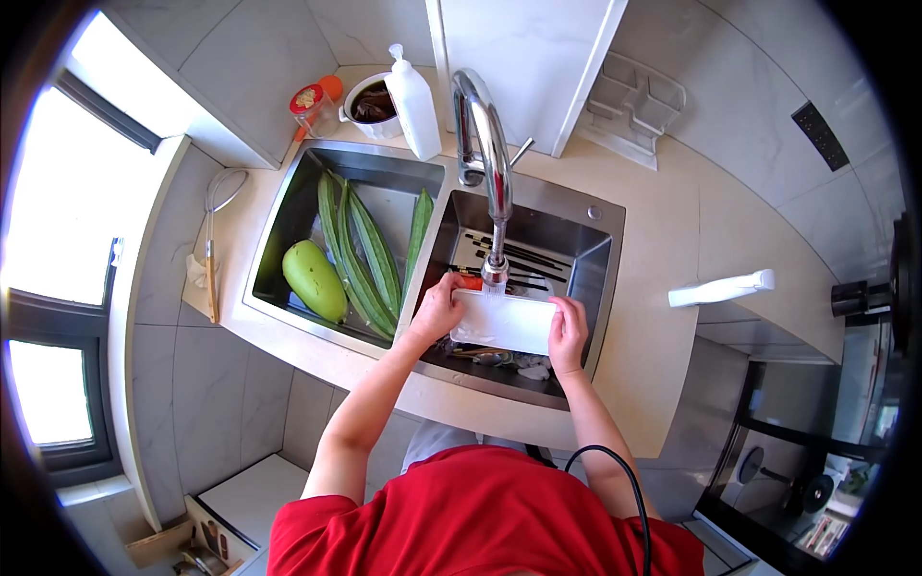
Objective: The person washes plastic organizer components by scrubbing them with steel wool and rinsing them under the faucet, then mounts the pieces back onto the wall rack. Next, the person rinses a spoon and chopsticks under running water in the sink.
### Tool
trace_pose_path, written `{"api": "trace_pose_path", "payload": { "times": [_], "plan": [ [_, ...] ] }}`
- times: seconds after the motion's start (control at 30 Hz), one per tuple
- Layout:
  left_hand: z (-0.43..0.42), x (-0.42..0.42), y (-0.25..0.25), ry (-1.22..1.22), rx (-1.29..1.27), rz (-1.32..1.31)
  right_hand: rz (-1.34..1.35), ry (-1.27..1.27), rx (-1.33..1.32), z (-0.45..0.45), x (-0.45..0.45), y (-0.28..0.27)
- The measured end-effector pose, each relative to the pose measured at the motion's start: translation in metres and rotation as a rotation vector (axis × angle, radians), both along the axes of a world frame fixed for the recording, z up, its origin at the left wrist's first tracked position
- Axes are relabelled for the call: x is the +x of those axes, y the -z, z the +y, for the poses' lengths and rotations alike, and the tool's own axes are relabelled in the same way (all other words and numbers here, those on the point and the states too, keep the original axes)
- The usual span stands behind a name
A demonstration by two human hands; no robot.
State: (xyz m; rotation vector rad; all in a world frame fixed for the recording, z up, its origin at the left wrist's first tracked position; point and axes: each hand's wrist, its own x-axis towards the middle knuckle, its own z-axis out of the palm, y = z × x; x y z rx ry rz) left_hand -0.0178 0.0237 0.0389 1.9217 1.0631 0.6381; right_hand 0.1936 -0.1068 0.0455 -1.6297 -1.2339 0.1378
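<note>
A white rectangular tray [504, 324] is held in both hands over the right sink basin [600, 240], just below the tap's spout [495, 269]. Water appears to run from the spout onto its far edge. My left hand [439, 309] grips the tray's left end, and my right hand [568, 334] is closed on its right end. Several dark, thin sticks [523, 252], perhaps chopsticks, lie in the basin beyond the tray. Something orange [469, 282] shows beside my left fingers. Below the tray are other small items, partly hidden and hard to make out.
Long ridged gourds [357, 254] and a smooth green gourd [314, 280] lie in the left basin. Behind it stand a white pump bottle [413, 106], a pot [372, 104] and a red-lidded jar [312, 108]. A white bottle [722, 289] lies right; a whisk [211, 250] lies left.
</note>
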Motion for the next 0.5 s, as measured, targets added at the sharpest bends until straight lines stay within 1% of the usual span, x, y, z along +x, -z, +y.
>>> {"api": "trace_pose_path", "payload": {
  "times": [0.07,0.1,0.13,0.2,0.27,0.3,0.37,0.4,0.47,0.5],
  "plan": [
    [0.001,0.002,-0.004,-0.073,-0.133,0.062,-0.009,0.007,0.010,0.001,0.001,0.001],
    [0.001,0.004,-0.003,-0.073,-0.133,0.062,-0.018,0.016,0.017,0.002,0.001,0.000],
    [0.001,0.006,-0.002,-0.073,-0.101,0.053,-0.018,0.017,0.018,0.001,0.000,-0.001],
    [0.002,0.008,0.006,-0.069,-0.068,0.043,0.072,0.045,-0.021,0.000,-0.002,-0.003],
    [0.004,0.009,0.019,-0.064,0.077,0.015,0.080,0.065,-0.023,0.000,-0.004,-0.002],
    [0.005,0.009,0.023,-0.064,0.078,0.015,0.089,0.082,-0.027,-0.001,-0.004,-0.002],
    [0.007,0.008,0.032,0.030,0.215,0.049,0.102,0.080,-0.022,0.000,-0.005,0.005],
    [0.007,0.007,0.031,0.033,0.215,0.049,0.115,0.080,-0.018,0.000,-0.005,0.008],
    [0.006,0.006,0.030,-0.030,-0.184,-0.082,0.151,0.109,-0.030,0.000,-0.004,0.015],
    [0.005,0.005,0.032,-0.087,-0.518,-0.307,0.188,0.132,-0.042,0.000,-0.004,0.019]
  ]
}}
